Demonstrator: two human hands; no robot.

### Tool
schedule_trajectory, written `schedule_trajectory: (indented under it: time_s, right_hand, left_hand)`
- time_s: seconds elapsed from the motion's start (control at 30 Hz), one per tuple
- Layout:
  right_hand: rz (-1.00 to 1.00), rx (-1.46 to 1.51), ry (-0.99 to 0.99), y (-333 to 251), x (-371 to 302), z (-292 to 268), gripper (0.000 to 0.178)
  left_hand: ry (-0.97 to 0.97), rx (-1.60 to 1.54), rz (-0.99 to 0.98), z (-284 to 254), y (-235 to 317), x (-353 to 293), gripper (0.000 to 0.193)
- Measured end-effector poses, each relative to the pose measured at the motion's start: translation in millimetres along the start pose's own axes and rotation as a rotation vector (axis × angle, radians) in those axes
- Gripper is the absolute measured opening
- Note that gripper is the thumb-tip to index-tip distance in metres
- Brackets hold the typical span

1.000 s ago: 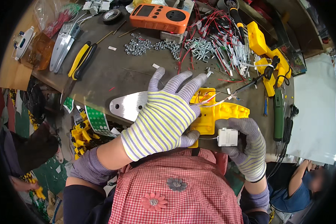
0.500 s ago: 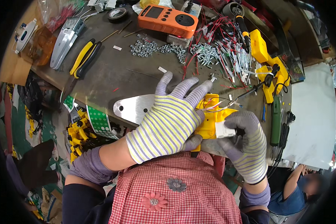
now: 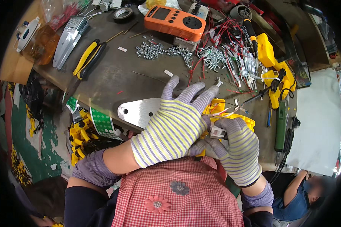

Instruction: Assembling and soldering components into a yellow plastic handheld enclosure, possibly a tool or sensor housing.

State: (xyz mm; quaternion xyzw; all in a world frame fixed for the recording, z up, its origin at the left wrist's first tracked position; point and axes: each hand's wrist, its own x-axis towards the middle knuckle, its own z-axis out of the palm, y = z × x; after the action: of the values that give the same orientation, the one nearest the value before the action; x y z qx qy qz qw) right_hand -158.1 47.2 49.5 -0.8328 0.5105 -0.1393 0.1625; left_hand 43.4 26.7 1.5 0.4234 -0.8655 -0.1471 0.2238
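My gloved left hand (image 3: 174,121) lies palm down with three fingers stretched out over the bench. Its index finger and thumb bend in at the edge of a yellow plastic housing (image 3: 248,121), pinching it. Under that hand shows a silver metal plate (image 3: 138,111) with round holes and a rounded end. My gloved right hand (image 3: 236,149) is closed on a small white plastic block (image 3: 217,132) and holds it right at the housing, by the left thumb. Thin wires (image 3: 225,112) come out of the housing. Much of the housing is hidden by both hands.
Behind lie piles of nuts (image 3: 149,50), screws (image 3: 212,56) and red-wired parts (image 3: 235,62). An orange meter (image 3: 174,22) stands at the back. Yellow-black pliers (image 3: 89,58) lie left, a green-handled tool (image 3: 280,126) right. Another person (image 3: 297,196) is at lower right.
My right hand has moved left and slightly up, bringing the white block from the housing's near right side in close to my left thumb. The block has turned. My left hand keeps its hold.
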Motion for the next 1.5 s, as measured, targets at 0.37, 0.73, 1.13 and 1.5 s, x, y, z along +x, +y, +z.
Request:
schedule_trajectory:
  time_s: [0.37, 0.73, 1.13, 1.5]
  right_hand:
    - [0.009, 0.061, 0.092, 13.1, -11.3, 19.2, 0.038]
    - [-0.004, 0.034, 0.058, 25.7, -14.1, 9.6, 0.061]
    - [0.028, 0.099, 0.657, 99.2, 45.5, -53.6, 0.032]
    - [-0.344, -0.420, 0.384, 156.1, 204.7, -39.2, 0.045]
  left_hand:
    - [-0.112, 0.110, -0.036, -10.3, 6.3, 7.4, 0.050]
    - [-0.097, 0.044, 0.002, -9.2, 5.6, 5.6, 0.045]
    - [0.200, 0.127, -0.174, -56.8, -55.8, 1.4, 0.017]
    - [-0.169, 0.590, 0.292, -49.8, -74.2, 37.2, 0.013]
